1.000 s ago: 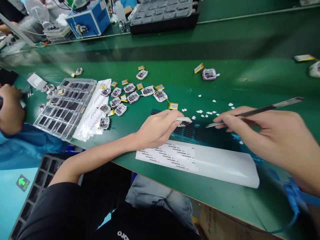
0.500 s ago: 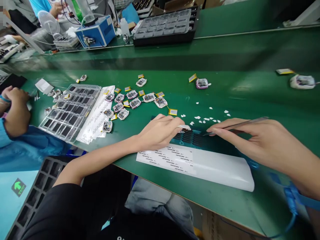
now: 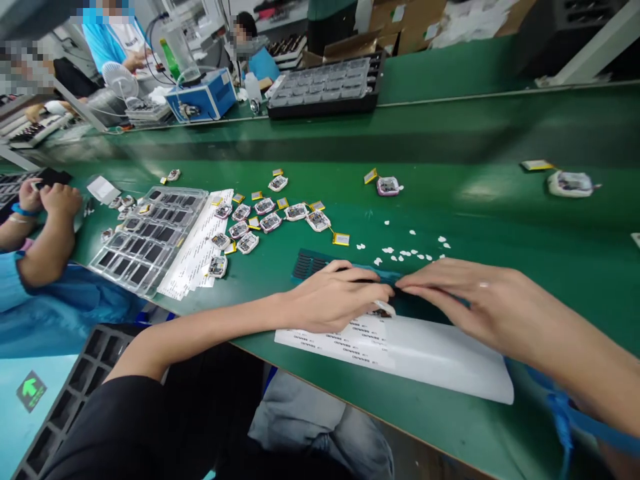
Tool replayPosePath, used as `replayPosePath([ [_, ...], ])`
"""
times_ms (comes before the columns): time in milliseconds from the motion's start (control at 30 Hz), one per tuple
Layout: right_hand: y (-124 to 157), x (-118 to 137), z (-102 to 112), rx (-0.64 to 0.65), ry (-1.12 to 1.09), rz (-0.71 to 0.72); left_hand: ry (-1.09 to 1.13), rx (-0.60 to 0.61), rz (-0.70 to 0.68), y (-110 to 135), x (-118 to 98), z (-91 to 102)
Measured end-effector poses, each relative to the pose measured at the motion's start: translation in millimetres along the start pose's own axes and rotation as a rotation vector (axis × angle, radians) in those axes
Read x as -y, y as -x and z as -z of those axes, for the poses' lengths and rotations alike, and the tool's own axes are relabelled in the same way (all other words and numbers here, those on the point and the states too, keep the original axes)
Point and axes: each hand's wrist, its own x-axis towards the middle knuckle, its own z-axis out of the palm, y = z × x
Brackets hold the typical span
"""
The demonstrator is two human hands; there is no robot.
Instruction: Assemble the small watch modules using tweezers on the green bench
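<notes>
My left hand (image 3: 333, 298) rests on the green bench (image 3: 480, 200), fingers curled over a small white device (image 3: 384, 309) that peeks out under its fingertips. My right hand (image 3: 467, 293) lies just to the right, back up, with its fingers pressed together and its tips meeting the left hand's fingertips. No tweezers show in it now. Both hands sit over a dark blue sheet of black pads (image 3: 310, 263). A white label strip (image 3: 430, 350) lies right in front of them.
A cluster of small devices with yellow batteries (image 3: 270, 220) and a clear tray of dark screens (image 3: 150, 233) lie to the left. White scraps (image 3: 410, 252) dot the bench behind my hands. A co-worker's hands (image 3: 50, 200) work at far left. A black tray (image 3: 325, 87) stands at the back.
The view has tilted up. My right hand dropped and moved left to meet my left hand, and the tweezers it held are no longer visible. My left hand drew slightly nearer.
</notes>
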Motion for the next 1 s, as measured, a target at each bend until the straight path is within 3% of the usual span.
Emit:
replayPosePath([
  [233,4,-5,17,-0.244,0.242,0.055,-0.210,-0.088,-0.128,2,-9,1.5],
  [300,3,-1,19,-0.290,0.307,0.033,-0.149,-0.156,-0.204,5,-14,6.9],
  [333,2,3,18,-0.309,0.326,0.025,-0.053,-0.227,-0.180,7,-16,10.5],
  [367,1,8,17,-0.326,0.328,0.024,0.084,-0.328,-0.097,9,-17,14.7],
  [433,1,18,14,-0.363,0.279,0.053,0.443,-0.565,0.206,10,-15,23.8],
  [500,1,27,11,-0.374,0.215,0.074,0.844,-0.696,0.496,9,-10,32.4],
  [600,4,36,11,-0.364,0.185,0.074,1.341,-0.589,0.691,6,-1,40.3],
  [667,6,39,9,-0.337,0.203,0.093,1.487,-0.502,0.723,4,1,40.3],
  [867,15,39,-16,-0.475,0.291,0.115,1.386,-0.529,0.740,2,-7,27.9],
  [1000,19,51,-22,-0.400,0.210,0.133,1.504,-0.544,0.752,1,-10,24.6],
])
